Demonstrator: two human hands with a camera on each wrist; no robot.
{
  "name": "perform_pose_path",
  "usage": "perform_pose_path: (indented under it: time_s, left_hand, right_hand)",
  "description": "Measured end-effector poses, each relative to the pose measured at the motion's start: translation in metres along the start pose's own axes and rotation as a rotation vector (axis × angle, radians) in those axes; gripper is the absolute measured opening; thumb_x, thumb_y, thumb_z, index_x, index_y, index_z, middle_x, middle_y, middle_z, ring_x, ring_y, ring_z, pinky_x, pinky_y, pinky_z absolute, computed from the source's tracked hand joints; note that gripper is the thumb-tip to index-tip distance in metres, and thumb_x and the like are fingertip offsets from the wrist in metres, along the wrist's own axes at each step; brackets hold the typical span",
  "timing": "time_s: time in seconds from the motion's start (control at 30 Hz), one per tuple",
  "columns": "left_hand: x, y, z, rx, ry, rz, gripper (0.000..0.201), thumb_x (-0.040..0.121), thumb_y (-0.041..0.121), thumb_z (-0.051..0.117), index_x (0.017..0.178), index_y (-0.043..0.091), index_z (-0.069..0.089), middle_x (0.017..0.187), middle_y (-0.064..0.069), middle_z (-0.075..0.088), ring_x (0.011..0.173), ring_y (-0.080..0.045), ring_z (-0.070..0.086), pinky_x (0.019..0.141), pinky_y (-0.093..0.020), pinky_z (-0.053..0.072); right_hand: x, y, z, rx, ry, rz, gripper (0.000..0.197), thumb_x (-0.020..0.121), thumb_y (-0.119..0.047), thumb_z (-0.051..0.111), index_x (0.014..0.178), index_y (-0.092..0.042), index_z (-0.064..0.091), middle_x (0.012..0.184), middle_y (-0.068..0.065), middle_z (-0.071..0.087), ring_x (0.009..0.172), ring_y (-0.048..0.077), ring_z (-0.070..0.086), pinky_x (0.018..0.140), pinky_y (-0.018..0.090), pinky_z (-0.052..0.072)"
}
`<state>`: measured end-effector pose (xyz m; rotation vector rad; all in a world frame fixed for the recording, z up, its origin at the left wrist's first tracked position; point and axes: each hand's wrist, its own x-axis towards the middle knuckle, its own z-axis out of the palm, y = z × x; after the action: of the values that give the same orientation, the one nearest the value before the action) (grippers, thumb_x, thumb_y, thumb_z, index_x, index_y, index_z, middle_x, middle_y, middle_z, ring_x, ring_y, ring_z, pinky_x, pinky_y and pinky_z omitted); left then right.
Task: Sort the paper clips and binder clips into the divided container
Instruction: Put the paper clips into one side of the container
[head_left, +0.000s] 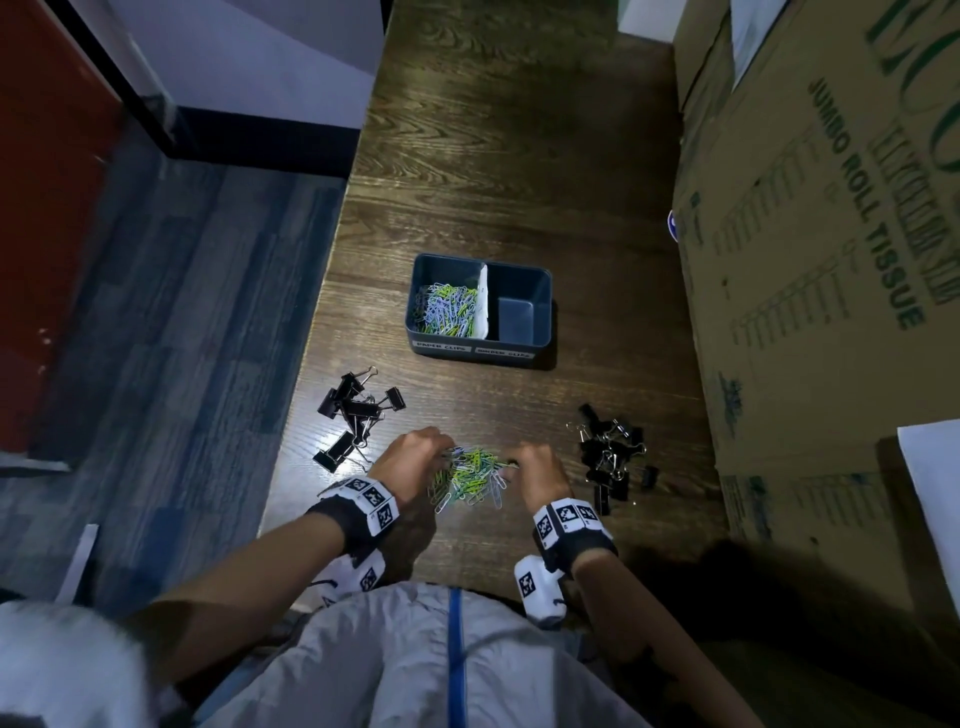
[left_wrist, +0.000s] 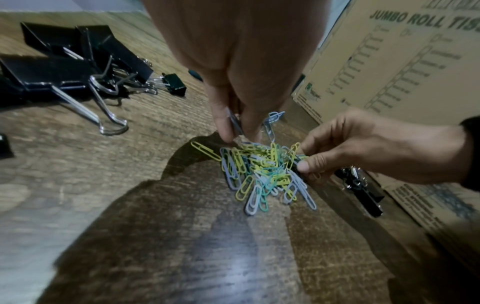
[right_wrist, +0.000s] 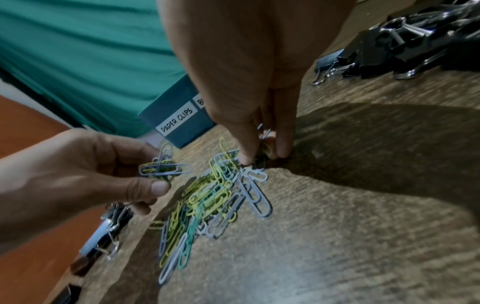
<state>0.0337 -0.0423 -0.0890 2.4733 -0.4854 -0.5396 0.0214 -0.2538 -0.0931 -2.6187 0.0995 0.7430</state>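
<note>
A heap of yellow, green and pale blue paper clips (head_left: 470, 480) lies on the wooden table between my hands. My left hand (head_left: 436, 449) pinches a few paper clips (right_wrist: 163, 169) lifted from the heap's left side. My right hand (head_left: 514, 462) has its fingertips (right_wrist: 281, 150) curled down on clips at the heap's right edge (left_wrist: 293, 156). The dark divided container (head_left: 543, 291) stands further back; its left compartment holds paper clips (head_left: 449, 309) and its right compartment looks bare. Black binder clips lie in a left pile (head_left: 358, 410) and a right pile (head_left: 613, 457).
A large cardboard box (head_left: 810, 260) printed JUMBO ROLL TISSUE runs along the table's right side, close to the right binder clip pile. The table's left edge (head_left: 311, 332) drops to a carpeted floor. Bare wood lies behind the container.
</note>
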Motion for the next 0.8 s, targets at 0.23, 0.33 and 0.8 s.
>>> perform_pose_path:
  time_s: [0.23, 0.33, 0.8]
  left_hand:
    - [0.005, 0.008, -0.038, -0.100, 0.151, 0.070, 0.021, 0.087, 0.005, 0.068, 0.107, 0.011, 0.069, 0.093, 0.007, 0.063, 0.079, -0.007, 0.059, 0.074, -0.008, 0.045]
    - [0.024, 0.016, -0.069, -0.108, 0.243, 0.101, 0.025, 0.088, 0.000, 0.064, 0.111, 0.010, 0.069, 0.094, 0.005, 0.063, 0.079, -0.004, 0.058, 0.073, -0.002, 0.042]
    - [0.088, 0.014, -0.127, 0.182, 0.465, -0.063, 0.022, 0.086, 0.007, 0.067, 0.107, 0.012, 0.063, 0.096, -0.009, 0.067, 0.077, -0.027, 0.064, 0.062, -0.038, 0.055]
  right_hand:
    - [-0.007, 0.007, -0.010, 0.117, 0.024, 0.069, 0.025, 0.087, -0.024, 0.074, 0.112, -0.028, 0.074, 0.109, -0.003, 0.075, 0.094, 0.015, 0.070, 0.088, 0.031, 0.055]
    - [-0.011, 0.002, -0.022, 0.136, 0.016, 0.036, 0.023, 0.088, -0.021, 0.074, 0.110, -0.017, 0.076, 0.112, 0.007, 0.074, 0.099, 0.019, 0.069, 0.081, 0.019, 0.047]
    - [0.015, -0.077, -0.118, 0.268, 0.271, -0.204, 0.016, 0.088, -0.020, 0.074, 0.102, -0.012, 0.077, 0.103, 0.006, 0.075, 0.093, 0.012, 0.063, 0.088, 0.027, 0.047]
